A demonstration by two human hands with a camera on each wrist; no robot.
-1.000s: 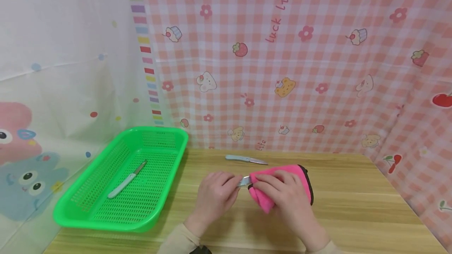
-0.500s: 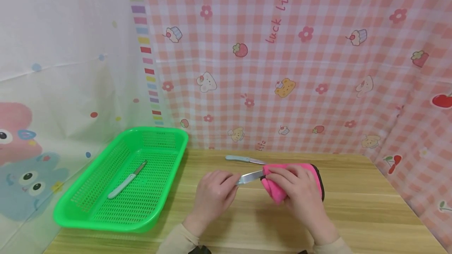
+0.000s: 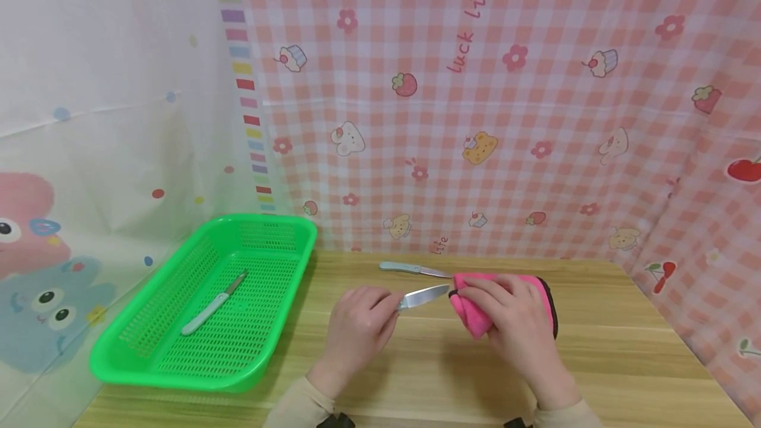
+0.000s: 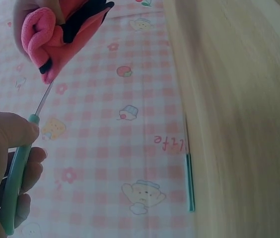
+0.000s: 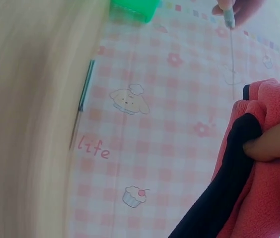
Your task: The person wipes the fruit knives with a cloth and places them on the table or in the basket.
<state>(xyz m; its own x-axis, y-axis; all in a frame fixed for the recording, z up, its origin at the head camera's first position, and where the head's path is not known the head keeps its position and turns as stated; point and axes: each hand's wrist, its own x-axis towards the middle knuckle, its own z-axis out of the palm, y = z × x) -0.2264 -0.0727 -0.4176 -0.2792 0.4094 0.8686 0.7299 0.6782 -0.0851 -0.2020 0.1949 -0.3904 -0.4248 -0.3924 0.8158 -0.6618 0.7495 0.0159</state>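
My left hand grips a paring knife by its pale green handle. The bare blade points right, its tip close to a folded pink cloth with black edging. My right hand holds that cloth, thumb pressed on it in the right wrist view. Behind the hands, a second knife with a light blue-green handle lies on the table, its tip near the cloth. A third knife lies in the green basket at the left.
The wooden table runs up to a pink checked curtain at the back. A white patterned curtain stands along the left, behind the basket.
My right hand and the cloth have moved right along the blade, uncovering it from near the handle to the tip. The left hand with the knife has stayed almost still.
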